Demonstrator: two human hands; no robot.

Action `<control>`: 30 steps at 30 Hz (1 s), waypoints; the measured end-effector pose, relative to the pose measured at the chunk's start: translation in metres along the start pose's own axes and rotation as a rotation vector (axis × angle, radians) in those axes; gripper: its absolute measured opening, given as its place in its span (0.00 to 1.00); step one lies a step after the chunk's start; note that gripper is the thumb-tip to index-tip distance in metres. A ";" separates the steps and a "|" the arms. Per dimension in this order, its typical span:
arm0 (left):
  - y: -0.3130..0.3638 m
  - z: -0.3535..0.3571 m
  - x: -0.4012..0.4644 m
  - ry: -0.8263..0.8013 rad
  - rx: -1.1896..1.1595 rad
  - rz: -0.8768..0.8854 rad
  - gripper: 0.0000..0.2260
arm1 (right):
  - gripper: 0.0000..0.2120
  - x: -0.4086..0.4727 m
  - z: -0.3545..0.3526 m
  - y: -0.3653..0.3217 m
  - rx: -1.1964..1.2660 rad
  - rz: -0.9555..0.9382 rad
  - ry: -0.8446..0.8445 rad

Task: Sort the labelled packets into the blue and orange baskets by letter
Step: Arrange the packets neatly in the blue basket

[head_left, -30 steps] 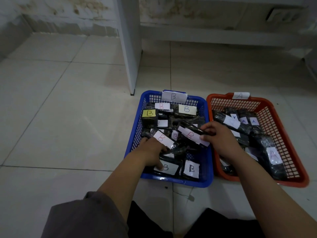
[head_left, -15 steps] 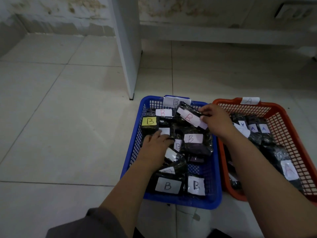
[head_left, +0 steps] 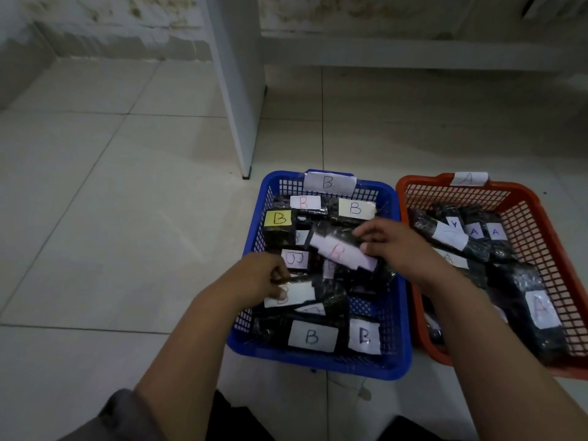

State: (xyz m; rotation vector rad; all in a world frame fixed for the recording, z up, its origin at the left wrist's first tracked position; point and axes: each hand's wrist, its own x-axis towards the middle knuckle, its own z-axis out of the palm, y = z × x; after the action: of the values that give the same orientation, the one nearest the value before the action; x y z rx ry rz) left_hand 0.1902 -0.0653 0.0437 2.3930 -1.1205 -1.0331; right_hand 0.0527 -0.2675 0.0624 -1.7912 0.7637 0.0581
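Note:
A blue basket (head_left: 401, 313) tagged B sits on the floor and holds several black packets with B labels. To its right stands an orange basket (head_left: 541, 224) tagged A, with several black packets labelled A. My right hand (head_left: 397, 246) pinches the end of a black packet with a pink B label (head_left: 340, 254) over the middle of the blue basket. My left hand (head_left: 257, 276) grips a packet with a white B label (head_left: 297, 294) at the basket's left side. Its thumb lies on the label.
A white panel leg (head_left: 238, 90) stands on the tiled floor just beyond the blue basket. A low white ledge (head_left: 413, 52) runs along the back wall. Open tiled floor (head_left: 111, 233) spreads to the left. My knees are at the bottom edge.
My right hand has brought the pink-labelled B packet from the basket's far rim back down over its middle. My left hand has shifted and taken hold of a white-labelled packet.

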 end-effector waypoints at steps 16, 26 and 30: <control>0.005 0.015 0.003 -0.081 -0.150 0.061 0.25 | 0.35 0.010 0.007 0.024 -1.071 -0.172 0.030; 0.000 0.011 0.009 -0.119 -0.243 0.052 0.23 | 0.31 0.038 -0.003 0.000 -0.696 -0.357 0.070; -0.001 0.012 0.010 -0.121 -0.240 0.052 0.23 | 0.26 0.055 0.031 0.002 -0.811 -0.324 0.070</control>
State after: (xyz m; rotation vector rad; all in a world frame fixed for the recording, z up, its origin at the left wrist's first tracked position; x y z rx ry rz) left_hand 0.1866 -0.0720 0.0305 2.1288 -1.0266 -1.2329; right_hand 0.1054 -0.2665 0.0272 -2.6822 0.5127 0.0997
